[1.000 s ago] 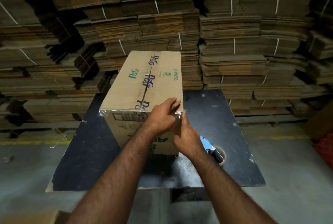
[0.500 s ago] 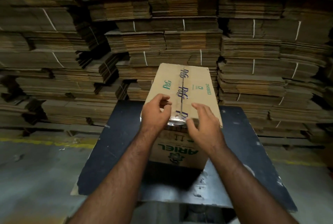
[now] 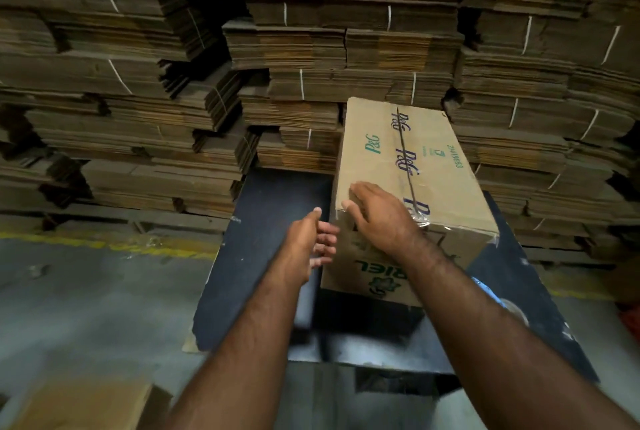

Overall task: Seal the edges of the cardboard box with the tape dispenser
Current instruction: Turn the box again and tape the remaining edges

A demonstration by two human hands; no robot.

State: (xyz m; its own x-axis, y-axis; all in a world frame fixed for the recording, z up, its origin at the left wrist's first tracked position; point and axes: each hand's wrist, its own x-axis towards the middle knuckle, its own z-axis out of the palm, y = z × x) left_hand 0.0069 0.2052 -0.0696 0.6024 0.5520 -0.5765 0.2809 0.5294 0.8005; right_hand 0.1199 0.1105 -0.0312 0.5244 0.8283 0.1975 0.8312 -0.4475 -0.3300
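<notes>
Cardboard box (image 3: 412, 166) standing on dark table (image 3: 263, 256), toward far right part of top, long side running away from viewer, near end face printed with green upside-down lettering, top printed "P&G" along taped middle seam. Clear tape (image 3: 417, 220) wrinkled over near top edge at seam.

Right hand (image 3: 381, 218) lying on near left corner of box top, fingers straight and spread, fingertips over left edge, palm pressing down on cardboard; flat, gripping nothing. Right forearm crossing in front of near end face.

Left hand (image 3: 310, 242) just beside near left vertical edge of box, thumb up, fingers loosely curled toward cardboard, holding nothing; whether fingertips touch box cannot be told.

Tape dispenser (image 3: 502, 301) lying on table near right edge, on near side of box, mostly hidden behind right forearm; only blue body and part of tape roll (image 3: 519, 313) showing. Apart from both hands.

Table edge near viewer scuffed pale, near left corner chipped. Bundles of flattened cartons (image 3: 138, 83) tied with white string stacked high behind table, filling back of view. Grey concrete floor (image 3: 86, 291) at left with worn yellow line (image 3: 114, 246) along foot of stacks. Piece of brown cardboard (image 3: 86, 405) at bottom left corner of view, blurred
</notes>
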